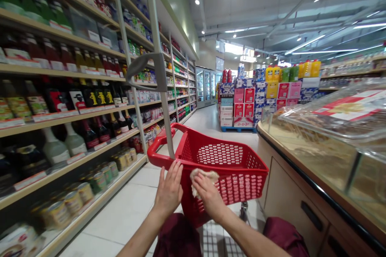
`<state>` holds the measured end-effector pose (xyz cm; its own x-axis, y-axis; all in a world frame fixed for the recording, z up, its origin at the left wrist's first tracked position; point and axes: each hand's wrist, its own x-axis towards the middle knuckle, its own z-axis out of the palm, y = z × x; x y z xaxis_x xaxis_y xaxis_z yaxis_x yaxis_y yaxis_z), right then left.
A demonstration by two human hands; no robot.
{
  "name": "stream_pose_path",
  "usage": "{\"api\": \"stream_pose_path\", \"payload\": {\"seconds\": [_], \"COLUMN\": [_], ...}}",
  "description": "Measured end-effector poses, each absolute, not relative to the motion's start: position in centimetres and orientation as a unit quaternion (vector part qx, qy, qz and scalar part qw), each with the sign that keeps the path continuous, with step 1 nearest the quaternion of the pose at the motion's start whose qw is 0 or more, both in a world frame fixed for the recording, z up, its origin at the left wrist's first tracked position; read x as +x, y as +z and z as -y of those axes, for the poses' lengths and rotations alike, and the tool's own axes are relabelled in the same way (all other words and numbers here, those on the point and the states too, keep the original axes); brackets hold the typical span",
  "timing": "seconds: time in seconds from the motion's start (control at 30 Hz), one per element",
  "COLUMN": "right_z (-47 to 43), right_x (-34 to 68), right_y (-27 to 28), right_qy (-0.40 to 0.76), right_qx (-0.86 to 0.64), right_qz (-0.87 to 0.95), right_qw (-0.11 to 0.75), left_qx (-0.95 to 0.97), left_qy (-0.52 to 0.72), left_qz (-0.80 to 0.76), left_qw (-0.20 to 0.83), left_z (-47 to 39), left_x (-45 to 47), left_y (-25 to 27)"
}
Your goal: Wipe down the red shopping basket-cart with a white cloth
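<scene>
A red plastic shopping basket on wheels [211, 160] with perforated walls stands right in front of me. My left hand [169, 188] lies with fingers stretched out against its near side, close to the rim and below the handle post. In my right hand [208, 194] is a crumpled off-white cloth [212, 175], pressed on the near wall of the basket. Part of the cloth is hidden under my fingers. A tall grey handle post [155, 32] with a grey grip [144, 72] rises from the basket's left end.
Shelves of bottles and cans [69, 118] line the left side. On the right a counter [289, 180] bears clear plastic-covered goods. Stacked drink cartons [244, 102] stand on a blue pallet [237, 129] ahead, with glass-door fridges [205, 84] farther back. White floor tiles [132, 200] run beneath.
</scene>
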<state>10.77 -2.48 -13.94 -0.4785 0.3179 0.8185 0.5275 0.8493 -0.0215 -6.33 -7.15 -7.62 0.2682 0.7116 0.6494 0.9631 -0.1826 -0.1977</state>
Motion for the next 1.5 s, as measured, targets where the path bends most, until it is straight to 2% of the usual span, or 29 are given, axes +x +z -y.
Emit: {"api": "stream_pose_path", "payload": {"seconds": [0.1, 0.3, 0.47, 0.6, 0.7, 0.87, 0.97, 1.2, 1.4, 1.5], "right_z": [3.0, 3.1, 3.8, 3.4, 1.4, -1.9, -2.4, -2.4, -3.9, -3.6], "right_x": [10.2, 7.3, 6.5, 5.8, 5.7, 11.8, 15.4, 14.7, 22.0, 21.5], "right_y": [-14.9, -9.7, -9.8, -8.1, -7.1, -9.9, -11.0, -11.3, -13.0, -13.2], "right_qy": [-0.107, -0.119, -0.109, -0.11, -0.113, -0.085, -0.056, -0.067, -0.085, -0.106], "right_qx": [-0.248, -0.223, -0.199, -0.243, -0.3, -0.426, -0.517, -0.44, -0.568, -0.545], "right_qz": [0.867, 0.835, 0.859, 0.824, 0.816, 0.805, 0.756, 0.795, 0.723, 0.742], "right_qw": [0.42, 0.489, 0.459, 0.5, 0.481, 0.405, 0.398, 0.412, 0.383, 0.377], "left_qx": [-0.736, -0.726, -0.715, -0.719, -0.731, -0.745, -0.759, -0.778, -0.774, -0.783], "left_qy": [-0.218, -0.22, -0.229, -0.236, -0.242, -0.25, -0.229, -0.187, -0.174, -0.148], "left_qz": [0.566, 0.574, 0.579, 0.56, 0.541, 0.534, 0.543, 0.562, 0.564, 0.564], "left_qw": [0.299, 0.308, 0.317, 0.336, 0.337, 0.312, 0.276, 0.21, 0.229, 0.216], "left_z": [7.3, 7.7, 7.8, 7.2, 6.5, 5.6, 4.9, 3.2, 2.6, 2.3], "left_x": [-7.3, -8.1, -9.0, -8.9, -8.1, -6.1, -4.4, -0.4, 0.3, 1.6], "left_y": [-7.9, -7.6, -6.6, -5.9, -5.5, -5.3, -5.5, -7.0, -8.0, -8.2]}}
